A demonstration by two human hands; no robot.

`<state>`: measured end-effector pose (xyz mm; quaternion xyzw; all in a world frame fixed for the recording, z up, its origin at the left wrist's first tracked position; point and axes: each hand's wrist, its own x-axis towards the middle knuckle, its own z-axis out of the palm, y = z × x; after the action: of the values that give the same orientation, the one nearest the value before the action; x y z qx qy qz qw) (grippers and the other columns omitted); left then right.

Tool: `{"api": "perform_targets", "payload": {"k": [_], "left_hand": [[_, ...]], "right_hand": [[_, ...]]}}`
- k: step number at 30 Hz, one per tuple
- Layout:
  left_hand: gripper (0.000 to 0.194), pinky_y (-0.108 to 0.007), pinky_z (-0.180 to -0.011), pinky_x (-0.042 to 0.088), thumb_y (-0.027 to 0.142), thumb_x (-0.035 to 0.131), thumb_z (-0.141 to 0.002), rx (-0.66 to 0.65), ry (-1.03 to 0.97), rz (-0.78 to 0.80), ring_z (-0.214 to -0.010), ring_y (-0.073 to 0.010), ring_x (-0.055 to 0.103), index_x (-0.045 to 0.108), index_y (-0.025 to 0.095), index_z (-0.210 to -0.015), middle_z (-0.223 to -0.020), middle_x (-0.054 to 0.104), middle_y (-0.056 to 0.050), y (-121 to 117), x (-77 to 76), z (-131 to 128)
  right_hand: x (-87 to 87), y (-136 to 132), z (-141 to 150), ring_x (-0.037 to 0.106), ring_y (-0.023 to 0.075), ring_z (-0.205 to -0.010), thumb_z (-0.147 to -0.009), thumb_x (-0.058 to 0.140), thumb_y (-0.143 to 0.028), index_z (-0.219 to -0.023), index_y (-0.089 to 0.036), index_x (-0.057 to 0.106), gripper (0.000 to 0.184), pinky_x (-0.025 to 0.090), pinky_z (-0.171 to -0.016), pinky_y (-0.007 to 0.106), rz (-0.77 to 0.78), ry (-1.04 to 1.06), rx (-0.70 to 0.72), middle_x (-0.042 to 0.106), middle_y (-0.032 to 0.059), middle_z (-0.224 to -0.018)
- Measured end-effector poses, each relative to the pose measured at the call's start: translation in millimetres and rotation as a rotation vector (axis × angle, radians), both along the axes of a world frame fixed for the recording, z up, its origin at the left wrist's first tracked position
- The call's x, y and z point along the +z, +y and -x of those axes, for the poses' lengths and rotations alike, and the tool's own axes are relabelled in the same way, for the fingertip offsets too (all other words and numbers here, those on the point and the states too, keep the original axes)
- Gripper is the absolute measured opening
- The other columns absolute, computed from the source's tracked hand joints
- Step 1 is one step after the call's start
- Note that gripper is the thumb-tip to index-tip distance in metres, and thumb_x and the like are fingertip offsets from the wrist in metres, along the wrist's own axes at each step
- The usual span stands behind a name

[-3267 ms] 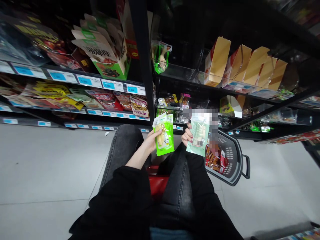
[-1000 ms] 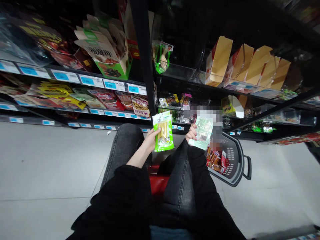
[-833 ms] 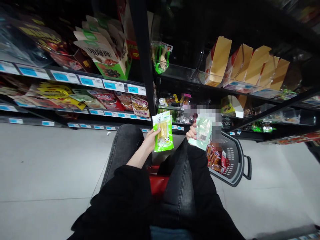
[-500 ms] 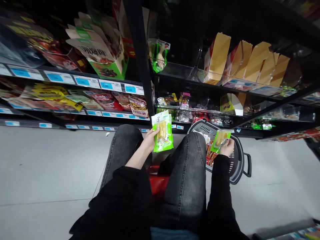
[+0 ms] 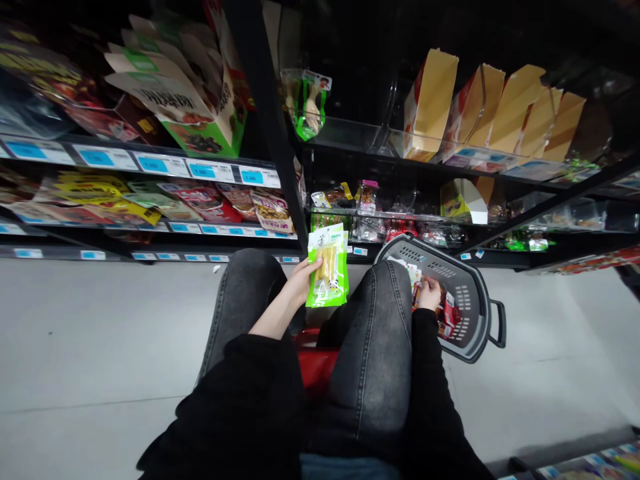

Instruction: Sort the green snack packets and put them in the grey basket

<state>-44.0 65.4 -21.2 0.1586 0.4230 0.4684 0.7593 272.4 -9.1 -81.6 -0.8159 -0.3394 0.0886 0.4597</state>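
Note:
My left hand (image 5: 305,275) is closed on several green-and-clear snack packets (image 5: 328,270), stacked flat and held upright above the gap between my knees. Pale yellow sticks show through the front packet's window. My right hand (image 5: 429,293) reaches down into the grey shopping basket (image 5: 477,313), its fingers curled among the packets there. What those fingers grip, if anything, is hidden. Red snack packets (image 5: 450,315) lie in the basket beside that hand, and a white packet (image 5: 413,272) lies on its far side. My right knee covers part of the basket.
In front stand dark shelves with price tags (image 5: 210,170). Opened cardboard boxes (image 5: 430,107) fill the upper right shelf, and bagged snacks (image 5: 200,200) the lower left. A green packet (image 5: 311,110) hangs near the shelf post (image 5: 263,100). Something red (image 5: 317,367) is under me.
My right hand has moved left and down into the basket. The green packet it held is out of sight. My left hand stays nearly still with its packets.

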Motion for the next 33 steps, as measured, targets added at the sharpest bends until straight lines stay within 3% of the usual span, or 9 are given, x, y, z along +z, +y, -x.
{"api": "perform_targets", "payload": {"k": [2,4,7,10,16,21,25,28,33], "left_hand": [[0.021,-0.031,-0.059,0.056,0.014,0.067,-0.066,-0.002,0.008,-0.007,-0.061,-0.0194,0.066,0.063,0.011,-0.087,-0.074,0.070,-0.007,-0.3,0.0,-1.2],[0.021,-0.031,-0.058,0.056,0.014,0.067,-0.066,-0.014,0.019,-0.012,-0.061,-0.0194,0.066,0.063,0.012,-0.087,-0.074,0.070,-0.007,-1.2,1.1,-2.7],[0.022,-0.031,-0.056,0.055,0.015,0.066,-0.066,-0.027,0.036,-0.030,-0.060,-0.0197,0.066,0.063,0.012,-0.087,-0.073,0.070,-0.008,-2.5,3.4,-4.1],[0.022,-0.032,-0.059,0.055,0.015,0.068,-0.065,-0.019,0.036,-0.064,-0.061,-0.0203,0.066,0.063,0.012,-0.086,-0.072,0.070,-0.008,-2.2,4.3,-2.8],[0.027,-0.034,-0.066,0.055,0.019,0.071,-0.063,0.023,0.050,-0.094,-0.066,-0.0221,0.067,0.064,0.013,-0.089,-0.076,0.070,-0.009,0.1,1.7,2.1],[0.034,-0.035,-0.070,0.054,0.022,0.078,-0.056,0.084,0.077,-0.087,-0.072,-0.0237,0.067,0.065,0.012,-0.086,-0.076,0.070,-0.009,0.2,-0.7,1.6],[0.031,-0.035,-0.069,0.054,0.020,0.078,-0.055,0.090,0.091,-0.063,-0.067,-0.0212,0.066,0.065,0.011,-0.082,-0.075,0.070,-0.008,0.6,0.1,2.7],[0.028,-0.035,-0.067,0.054,0.019,0.075,-0.059,0.069,0.065,-0.044,-0.065,-0.0198,0.066,0.064,0.012,-0.084,-0.076,0.070,-0.008,1.0,1.7,3.7],[0.027,-0.034,-0.064,0.055,0.017,0.072,-0.062,0.075,0.033,-0.018,-0.066,-0.0203,0.066,0.064,0.012,-0.087,-0.079,0.070,-0.008,1.5,1.2,4.7]], "right_hand": [[26.1,6.8,26.5,0.057,0.0170,-0.083,-0.082,0.044,-0.034,-0.088,-0.013,0.057,0.025,0.045,-0.080,0.035,-0.053,0.029,0.036,0.062,0.0064,-0.088],[58.0,15.0,63.7,0.056,0.0149,-0.075,-0.079,0.047,-0.037,-0.084,-0.017,0.057,0.023,0.044,-0.075,0.030,-0.082,0.087,0.288,0.062,0.0022,-0.080],[101.1,31.8,123.9,0.054,0.0127,-0.062,-0.076,0.051,-0.041,-0.082,-0.021,0.056,0.022,0.042,-0.065,0.026,0.029,0.198,0.656,0.060,-0.0023,-0.068],[121.0,52.4,167.3,0.052,0.0138,-0.061,-0.067,0.062,-0.040,-0.082,-0.022,0.054,0.025,0.039,-0.063,0.026,0.158,0.134,0.703,0.056,-0.0036,-0.062],[102.1,75.8,190.7,0.051,0.0127,-0.059,-0.068,0.059,-0.038,-0.065,-0.021,0.053,0.019,0.039,-0.063,0.025,0.219,0.195,0.639,0.055,-0.0042,-0.058],[66.1,80.0,169.3,0.054,0.0133,-0.067,-0.072,0.052,-0.037,-0.074,-0.021,0.055,0.017,0.042,-0.069,0.026,0.019,0.322,0.405,0.060,-0.0022,-0.069],[47.2,86.4,138.6,0.052,0.0103,-0.062,-0.070,0.052,-0.035,-0.071,-0.021,0.045,0.015,0.043,-0.065,0.024,-0.266,0.693,0.197,0.054,-0.0043,-0.065],[43.5,86.4,126.0,0.044,0.0079,-0.049,-0.070,0.054,-0.040,-0.074,-0.023,0.043,0.020,0.040,-0.051,0.021,-0.393,1.040,0.346,0.046,-0.0072,-0.058],[47.1,78.3,130.1,0.012,0.0065,-0.034,-0.073,0.050,-0.053,-0.075,-0.024,0.048,0.029,0.020,-0.034,0.023,-0.544,1.512,0.663,0.025,-0.0102,-0.047]]}}
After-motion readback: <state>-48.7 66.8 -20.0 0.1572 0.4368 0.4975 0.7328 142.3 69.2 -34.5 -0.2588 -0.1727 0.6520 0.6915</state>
